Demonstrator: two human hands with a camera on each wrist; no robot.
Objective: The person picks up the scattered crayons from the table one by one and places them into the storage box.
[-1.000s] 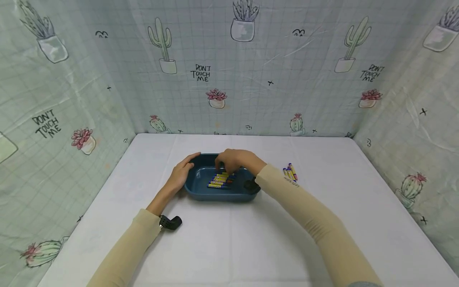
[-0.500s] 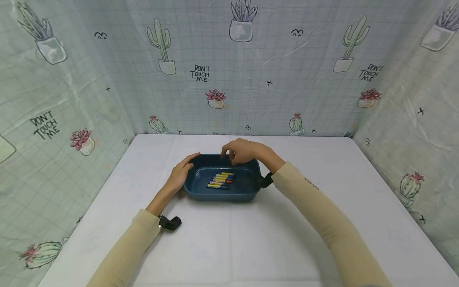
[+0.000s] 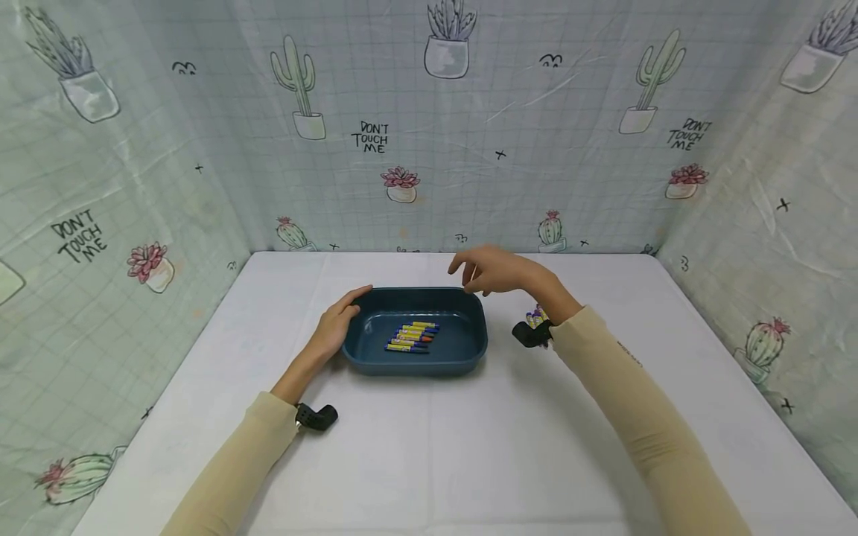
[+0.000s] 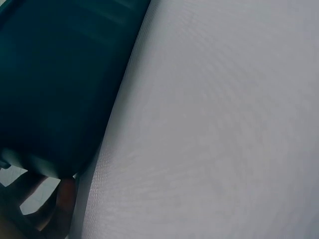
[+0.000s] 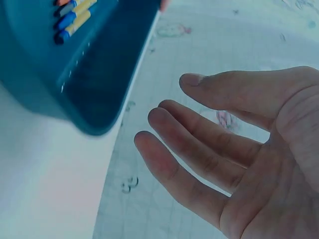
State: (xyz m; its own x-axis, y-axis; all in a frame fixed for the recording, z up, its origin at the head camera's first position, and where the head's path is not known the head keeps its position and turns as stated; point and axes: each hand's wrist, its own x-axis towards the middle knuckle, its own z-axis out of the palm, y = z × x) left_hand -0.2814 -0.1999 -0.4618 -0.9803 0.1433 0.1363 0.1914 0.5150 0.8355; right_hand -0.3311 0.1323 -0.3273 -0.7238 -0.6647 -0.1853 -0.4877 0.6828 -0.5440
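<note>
A dark blue rectangular tray (image 3: 462, 368) stands on the table. Several crayons (image 3: 410, 337) with yellow and blue wrappers lie side by side inside it, left of its middle. My left hand (image 3: 335, 325) grips the tray's left end, thumb at the rim and fingers along the outside; in the left wrist view its fingers (image 4: 65, 201) touch a corner. Over the far right corner of the tray hovers my right hand (image 3: 492, 269). In the right wrist view, this hand's relaxed fingers (image 5: 189, 149) are spread and hold nothing.
More crayons (image 3: 536, 316) lie on the white table (image 3: 429, 454) right of the tray, partly hidden by my right wrist and its black camera (image 3: 532, 334). A cactus-print cloth (image 3: 469, 193) hangs behind and at both sides.
My right hand has risen out of the tray and moved right, past its far edge. The left hand and the tray have stayed in place, and the crayons inside lie as before.
</note>
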